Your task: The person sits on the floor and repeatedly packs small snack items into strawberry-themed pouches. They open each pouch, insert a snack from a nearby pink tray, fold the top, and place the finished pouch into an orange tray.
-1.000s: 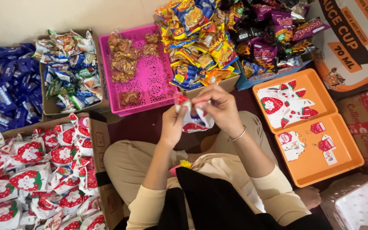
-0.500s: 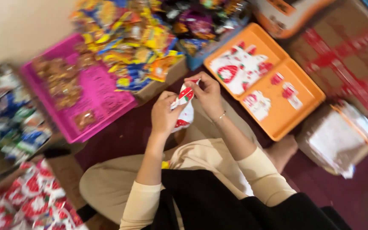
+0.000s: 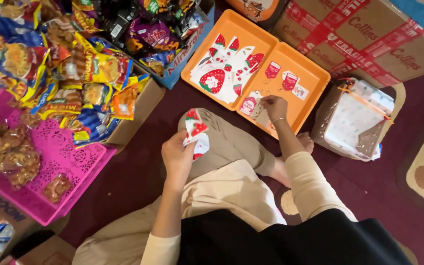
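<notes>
The person sits on the floor with legs folded. The left hand (image 3: 177,157) is raised over the knee and its fingers are closed on a small white bag with red strawberries (image 3: 196,135); the bag stands almost upright between thumb and fingers. The right hand (image 3: 273,106) reaches forward into the orange tray (image 3: 315,78), in the compartment nearer to the person. Its fingers are bent down and narrow, touching small paper tags (image 3: 251,105) at the tray's near edge; I cannot tell if it already holds one. A thin bracelet is on this wrist.

In the other compartment of the tray lies a pile of flat strawberry bags (image 3: 222,73). Two more red tags (image 3: 280,74) lie apart from the hand, further in the same compartment.

To the left is a pink basket (image 3: 69,162) with brown snacks, and behind it a cardboard box of colourful snack packets (image 3: 74,64). To the right of the tray stands a bag of clear wrappers (image 3: 354,120), and behind it a big taped carton (image 3: 369,34).
</notes>
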